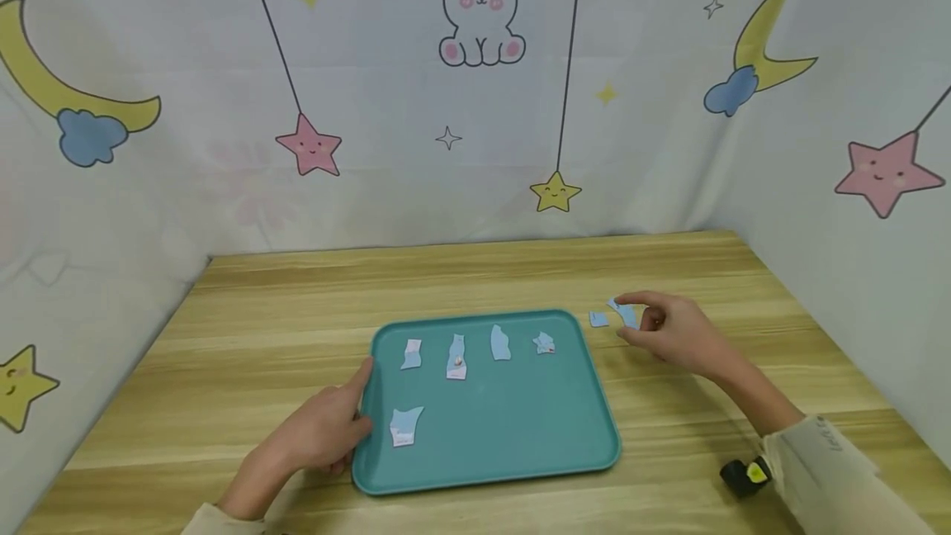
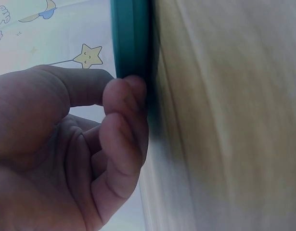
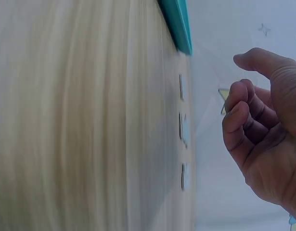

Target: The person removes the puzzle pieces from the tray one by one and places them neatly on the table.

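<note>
My left hand (image 1: 327, 428) holds the left rim of a teal tray (image 1: 483, 479), index finger and thumb at its edge; in the left wrist view the other fingers curl close to the rim. On the tray lie several light blue puzzle pieces: four in a row along the far side and one puzzle piece (image 1: 404, 426) at the near left. My right hand (image 1: 679, 333) hovers right of the tray, thumb and index finger apart, holding nothing. Under and beside it lie a small puzzle piece (image 1: 598, 319) and a curved puzzle piece (image 1: 626, 314); the right wrist view shows three pieces on the table.
The wooden table (image 1: 223, 329) is bordered by a white cloth backdrop (image 1: 416, 188) printed with stars, moons and a rabbit. A small black object with a yellow spot (image 1: 745, 475) is beside the right sleeve (image 1: 832, 469).
</note>
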The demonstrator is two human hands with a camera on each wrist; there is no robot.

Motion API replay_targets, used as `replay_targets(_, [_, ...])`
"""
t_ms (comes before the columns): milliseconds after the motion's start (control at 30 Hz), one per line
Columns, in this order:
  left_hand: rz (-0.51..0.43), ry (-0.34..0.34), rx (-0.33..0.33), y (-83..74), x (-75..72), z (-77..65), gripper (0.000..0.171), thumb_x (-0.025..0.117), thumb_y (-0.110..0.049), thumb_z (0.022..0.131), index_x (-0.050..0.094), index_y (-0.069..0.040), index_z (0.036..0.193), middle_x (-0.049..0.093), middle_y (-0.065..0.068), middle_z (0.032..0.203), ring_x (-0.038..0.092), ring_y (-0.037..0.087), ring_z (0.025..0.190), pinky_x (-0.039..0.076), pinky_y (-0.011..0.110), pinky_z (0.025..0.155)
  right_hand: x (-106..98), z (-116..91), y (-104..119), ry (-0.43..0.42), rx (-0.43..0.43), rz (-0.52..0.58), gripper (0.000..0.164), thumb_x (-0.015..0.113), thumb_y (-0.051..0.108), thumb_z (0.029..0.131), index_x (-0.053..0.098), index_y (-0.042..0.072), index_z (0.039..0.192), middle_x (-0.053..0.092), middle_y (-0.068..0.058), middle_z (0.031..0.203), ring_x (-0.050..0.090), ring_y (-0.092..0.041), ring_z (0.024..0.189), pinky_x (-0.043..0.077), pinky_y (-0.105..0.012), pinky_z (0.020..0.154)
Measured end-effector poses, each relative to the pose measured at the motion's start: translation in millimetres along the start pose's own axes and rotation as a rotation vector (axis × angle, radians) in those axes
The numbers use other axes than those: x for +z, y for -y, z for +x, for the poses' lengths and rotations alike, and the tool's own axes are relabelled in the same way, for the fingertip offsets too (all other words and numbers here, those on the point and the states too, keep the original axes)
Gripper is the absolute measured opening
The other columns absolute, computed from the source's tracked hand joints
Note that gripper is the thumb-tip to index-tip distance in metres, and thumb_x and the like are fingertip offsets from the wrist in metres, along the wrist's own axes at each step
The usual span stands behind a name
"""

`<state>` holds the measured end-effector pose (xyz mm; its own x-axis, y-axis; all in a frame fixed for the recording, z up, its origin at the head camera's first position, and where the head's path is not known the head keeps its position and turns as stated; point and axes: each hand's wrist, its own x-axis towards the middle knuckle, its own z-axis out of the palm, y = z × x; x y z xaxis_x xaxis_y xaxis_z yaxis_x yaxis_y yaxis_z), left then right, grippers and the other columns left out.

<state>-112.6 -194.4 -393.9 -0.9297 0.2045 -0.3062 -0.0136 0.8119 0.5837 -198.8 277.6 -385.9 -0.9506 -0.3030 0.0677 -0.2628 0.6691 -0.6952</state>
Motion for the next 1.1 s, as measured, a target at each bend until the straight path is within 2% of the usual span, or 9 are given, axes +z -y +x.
replay_targets(200, [0.0,-0.003,0.008,0.6,0.1,1.0,0.083,0.055,-0.002,0.096,0.012,0.006,0.167,0.059,0.008,0.056,0.055,0.018,0.04,0.047,0.032,0.042,11.4,-1.9,16.8,0.027,-0.041,0.025,0.051,0.077,0.02,0.095,0.063,0.002,0.141,0.06,-0.003,0.067,0.052,-0.012,0.049,0.046,-0.029,0.051])
replay_targets(500, [-0.012,0.003,0.038,2.4,-1.2,1.8,0.083,0.055,-0.002,0.096,0.011,0.007,0.166,0.059,0.007,0.056,0.056,0.018,0.041,0.048,0.033,0.042,29.1,-1.7,36.8,0.056,-0.113,0.002,0.049,0.078,0.016,0.094,0.065,0.001,0.139,0.063,-0.002,0.066,0.055,-0.012,0.048,0.047,-0.028,0.055])
replay_targets(733, [0.004,0.026,0.048,5.8,-1.8,3.4,0.084,0.053,-0.003,0.096,0.009,0.009,0.166,0.059,0.005,0.056,0.056,0.016,0.04,0.049,0.033,0.043,45.1,0.0,48.5,0.059,-0.161,-0.014,0.048,0.078,0.016,0.094,0.066,0.0,0.138,0.06,0.006,0.064,0.056,-0.01,0.047,0.049,-0.028,0.053])
replay_targets(1100, [-0.007,-0.002,0.066,3.1,-0.3,0.9,0.082,0.053,0.0,0.095,0.011,0.011,0.165,0.058,0.005,0.053,0.054,0.016,0.039,0.047,0.033,0.042,58.6,0.8,58.7,0.08,-0.177,0.048,0.049,0.08,0.019,0.093,0.067,0.0,0.137,0.059,0.004,0.063,0.055,-0.01,0.046,0.049,-0.028,0.05])
